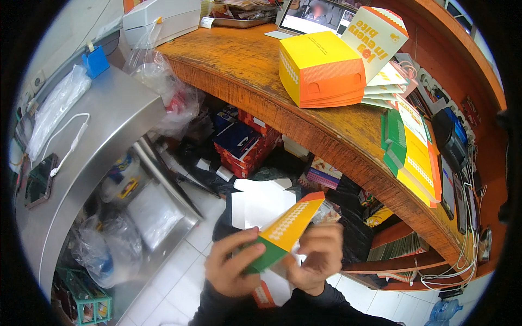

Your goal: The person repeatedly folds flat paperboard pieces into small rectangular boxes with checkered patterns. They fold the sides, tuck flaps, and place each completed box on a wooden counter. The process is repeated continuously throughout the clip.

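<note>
A partly folded cardboard food box (289,225) with yellow, green and orange panels is tilted between my hands, low in the middle of the view. My left hand (231,266) grips its green end, with the fingers over the outer panel. At the box's right side, my right hand (318,258) has its fingers curled in, slightly blurred, against the edge. White inner flaps (261,204) stand open behind the printed panel. Below the hands shows a white and orange flap (266,292); the box's underside is partly hidden.
On the wooden counter (228,60) stand stacked yellow and orange boxes (321,70), an upright white box (375,38) and flat box blanks (408,157). A tablet (315,19) is at the back. To the left, a steel table (119,103) holds a phone (41,179) and plastic bags.
</note>
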A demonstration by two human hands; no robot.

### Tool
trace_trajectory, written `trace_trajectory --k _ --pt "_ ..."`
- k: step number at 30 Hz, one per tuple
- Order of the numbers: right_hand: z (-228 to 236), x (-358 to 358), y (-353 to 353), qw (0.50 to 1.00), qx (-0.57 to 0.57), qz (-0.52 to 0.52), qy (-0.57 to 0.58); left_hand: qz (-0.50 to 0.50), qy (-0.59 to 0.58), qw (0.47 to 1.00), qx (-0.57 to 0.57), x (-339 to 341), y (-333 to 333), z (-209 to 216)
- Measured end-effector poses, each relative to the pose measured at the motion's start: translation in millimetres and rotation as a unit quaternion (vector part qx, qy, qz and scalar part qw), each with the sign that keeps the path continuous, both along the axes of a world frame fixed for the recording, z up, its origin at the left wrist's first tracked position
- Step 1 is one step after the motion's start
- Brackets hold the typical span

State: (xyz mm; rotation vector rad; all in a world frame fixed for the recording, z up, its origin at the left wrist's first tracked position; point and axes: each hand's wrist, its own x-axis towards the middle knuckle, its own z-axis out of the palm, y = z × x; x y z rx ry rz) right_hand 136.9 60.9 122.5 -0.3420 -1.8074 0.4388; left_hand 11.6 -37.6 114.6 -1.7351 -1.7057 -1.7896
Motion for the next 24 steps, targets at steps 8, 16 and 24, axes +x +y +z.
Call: trace_trajectory --k 8,16,24 --pt "4 -2 -9 0.901 -0.342 0.214 0.160 -0.031 -0.019 0.998 0.056 5 5 -3" --pt "-3 -4 -8 0.975 -0.165 0.143 -0.048 0.027 -0.243 0.969 0.041 14 2 -9" --pt "-11 -8 -8 0.912 -0.344 0.224 0.015 -0.053 -0.306 0.949 0.048 2 6 -14"
